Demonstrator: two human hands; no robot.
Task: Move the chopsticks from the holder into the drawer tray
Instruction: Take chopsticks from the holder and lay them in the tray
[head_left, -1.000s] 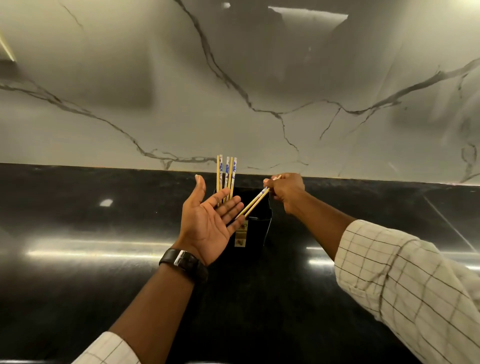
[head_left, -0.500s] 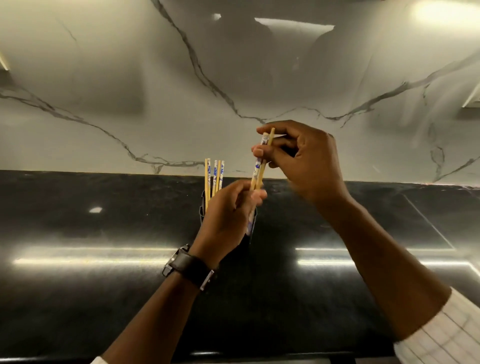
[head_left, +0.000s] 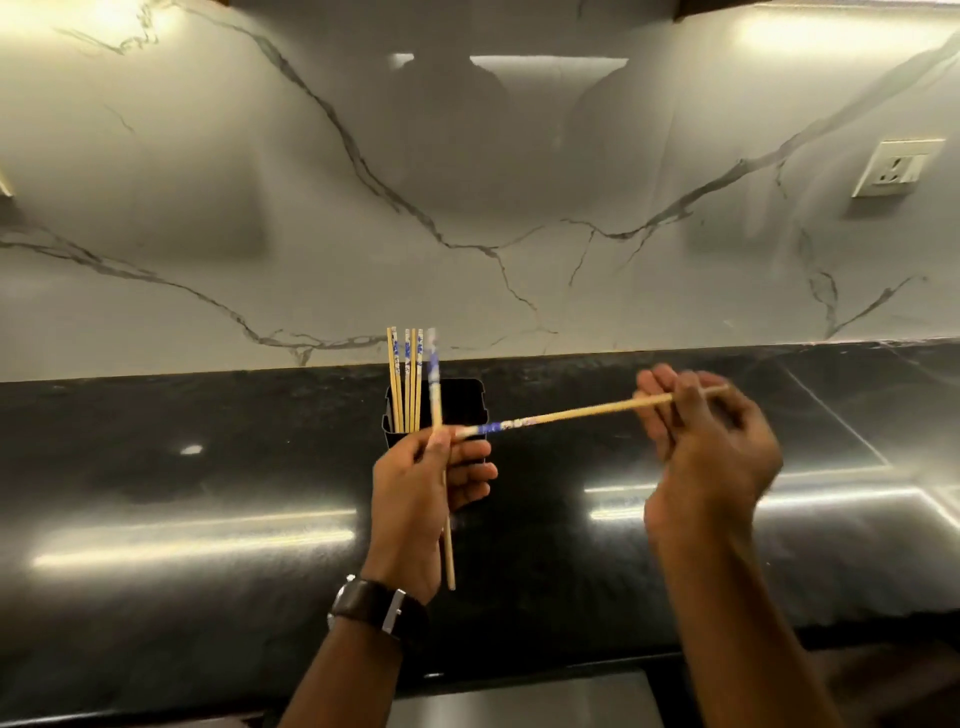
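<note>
Gripping one upright chopstick (head_left: 442, 499), the left hand (head_left: 421, 499) is closed; the right hand (head_left: 711, 457) pinches a level stick (head_left: 566, 415). Others stand in the holder (head_left: 460, 402).

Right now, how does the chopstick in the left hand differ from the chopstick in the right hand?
The left hand holds its chopstick nearly upright; the right hand holds its chopstick nearly level. The upright one has its blue end on top; the level one points its blue end toward the left hand. Both are pale wood.
</note>
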